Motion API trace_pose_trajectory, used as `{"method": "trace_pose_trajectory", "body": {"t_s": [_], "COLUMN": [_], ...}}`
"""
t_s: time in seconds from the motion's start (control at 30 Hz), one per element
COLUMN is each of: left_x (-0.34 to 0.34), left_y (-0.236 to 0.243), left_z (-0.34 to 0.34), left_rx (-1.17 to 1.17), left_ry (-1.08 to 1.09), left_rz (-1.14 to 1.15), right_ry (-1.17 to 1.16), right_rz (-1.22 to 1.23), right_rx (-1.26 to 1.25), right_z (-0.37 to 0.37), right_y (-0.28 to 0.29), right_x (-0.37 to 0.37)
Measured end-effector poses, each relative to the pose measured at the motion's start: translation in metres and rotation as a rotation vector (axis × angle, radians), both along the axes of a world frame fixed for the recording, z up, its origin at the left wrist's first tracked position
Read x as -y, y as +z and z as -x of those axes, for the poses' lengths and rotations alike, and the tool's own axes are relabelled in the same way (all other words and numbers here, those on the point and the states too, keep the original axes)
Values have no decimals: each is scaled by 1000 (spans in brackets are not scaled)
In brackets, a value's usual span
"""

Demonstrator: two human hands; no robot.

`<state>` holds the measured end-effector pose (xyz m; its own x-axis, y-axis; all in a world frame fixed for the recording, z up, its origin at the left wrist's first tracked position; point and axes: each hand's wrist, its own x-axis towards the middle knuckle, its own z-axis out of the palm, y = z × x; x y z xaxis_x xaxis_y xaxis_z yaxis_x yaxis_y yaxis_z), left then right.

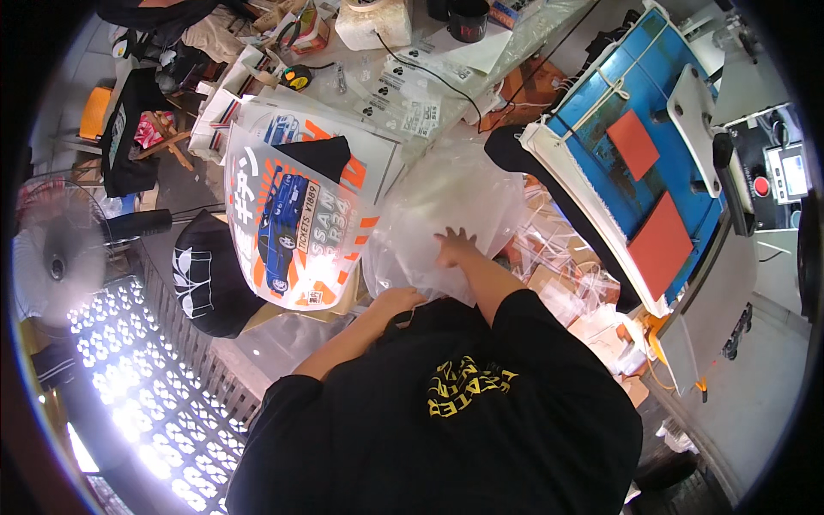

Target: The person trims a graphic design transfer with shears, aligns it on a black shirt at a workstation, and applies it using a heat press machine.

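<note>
A large clear plastic bag [421, 202] lies crumpled and spread out in front of me. My right hand [457, 249] rests on it with the fingers spread. Close to my body, my left hand [396, 303] is closed at the bag's near edge, its fingers pressed together and partly hidden. Left of the bag is a printed transfer sheet [335, 257] with a blue car and orange rays, curving over the near edge of its pile. A small black piece [322, 161] lies across the sheet's upper part.
At right stands a heat press with a blue platen [614, 167] carrying two red pads [661, 242], beside a control box [785, 176]. Black printed fabric [219, 275] hangs at left, near a fan [58, 257]. A tape measure [296, 77] and black cup [468, 21] sit on the plastic-covered table. Scraps [575, 283] lie below the press.
</note>
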<state>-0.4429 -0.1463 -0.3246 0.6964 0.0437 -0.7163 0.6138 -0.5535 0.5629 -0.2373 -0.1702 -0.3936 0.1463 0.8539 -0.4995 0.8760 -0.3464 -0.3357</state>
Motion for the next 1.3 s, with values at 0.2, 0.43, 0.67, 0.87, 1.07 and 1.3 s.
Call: {"method": "trace_pose_trajectory", "body": {"t_s": [0.2, 0.43, 0.67, 0.87, 1.07, 1.3], "left_x": [0, 0, -57, -80, -39, 4], "left_y": [96, 27, -5, -68, -16, 3], "left_z": [-23, -94, -122, -80, -110, -174], "left_rx": [50, 676, -513, 43, 348, 659], "left_ry": [377, -248, -65, 164, 634, 738], "left_rz": [-254, -553, -237, -220, -435, -198], "right_ry": [-850, -1250, -345, -412, -611, -475], "right_rz": [-367, 250, -1201, -1261, -583, -832], "right_rx": [-246, -1301, 171, 898, 786, 755], "right_z": [-78, -92, -167, -254, -270, -283], "right_y": [6, 63, 310, 426, 448, 437], "right_x": [-61, -21, 32, 54, 23, 47]}}
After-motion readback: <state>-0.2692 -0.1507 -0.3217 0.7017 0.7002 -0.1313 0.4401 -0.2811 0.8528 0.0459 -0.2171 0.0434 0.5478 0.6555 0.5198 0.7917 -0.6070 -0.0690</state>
